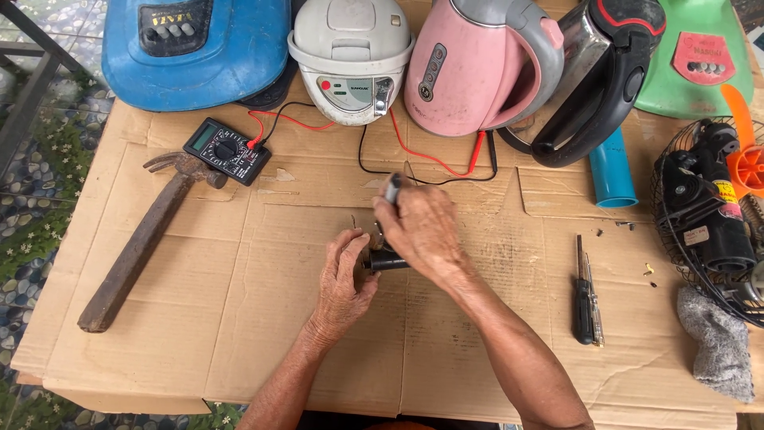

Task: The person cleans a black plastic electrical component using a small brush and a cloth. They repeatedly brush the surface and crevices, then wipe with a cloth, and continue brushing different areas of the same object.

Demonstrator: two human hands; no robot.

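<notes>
Left hand [344, 275] pinching small black cylindrical part [387, 259] mid-table on creased cardboard sheet [239, 318], right hand [420, 229] gripping slim grey-tipped tool [392, 188] upright over it, wooden-handled hammer [139, 243] lying toward left edge.

Probably a home appliance-repair spot outdoors; cardboard-covered table [239, 334], multimeter [227, 150] and hammer [143, 239] at left, kettles [477, 64] along the top.

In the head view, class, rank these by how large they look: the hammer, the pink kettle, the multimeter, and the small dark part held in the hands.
1. Pink kettle and hammer: too close to rank; the kettle is bulkier, the hammer longer.
2. Multimeter.
3. Small dark part, partly hidden by the left hand and right hand.
</notes>
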